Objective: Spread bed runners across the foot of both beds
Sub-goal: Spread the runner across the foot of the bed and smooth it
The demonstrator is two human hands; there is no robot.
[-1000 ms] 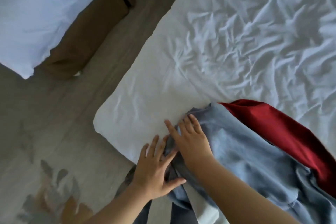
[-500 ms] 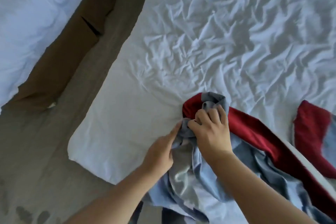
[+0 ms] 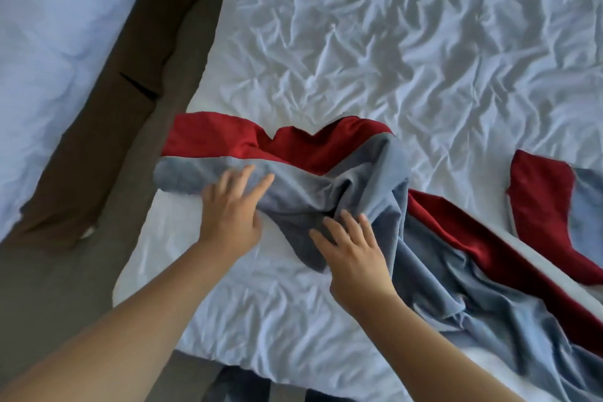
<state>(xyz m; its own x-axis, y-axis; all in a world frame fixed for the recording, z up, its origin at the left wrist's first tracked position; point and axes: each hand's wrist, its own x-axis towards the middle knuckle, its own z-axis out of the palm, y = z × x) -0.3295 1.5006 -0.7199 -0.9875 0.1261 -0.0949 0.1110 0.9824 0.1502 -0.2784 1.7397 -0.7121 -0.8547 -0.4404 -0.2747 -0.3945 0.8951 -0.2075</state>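
Observation:
A grey bed runner [image 3: 326, 186] with a red border lies bunched and creased across the foot of the near bed [image 3: 391, 42], which has wrinkled white sheets. Its left end reaches the bed's left edge. My left hand [image 3: 228, 215] rests flat on the runner's left part, fingers spread. My right hand [image 3: 352, 251] lies flat on the folds near the middle, fingers apart too. More of the runner trails off to the lower right, and another red and grey piece [image 3: 548, 206] lies at the right edge.
A second bed [image 3: 49, 59] with white bedding stands at the left, on a dark brown base [image 3: 107, 127]. A strip of grey floor [image 3: 65, 287] runs between the two beds. Dark cloth [image 3: 235, 385] shows below the near bed's foot edge.
Both hands let go of the gathered runner end. The end has been drawn left to the bed's edge, and the hands now lie flat on the cloth.

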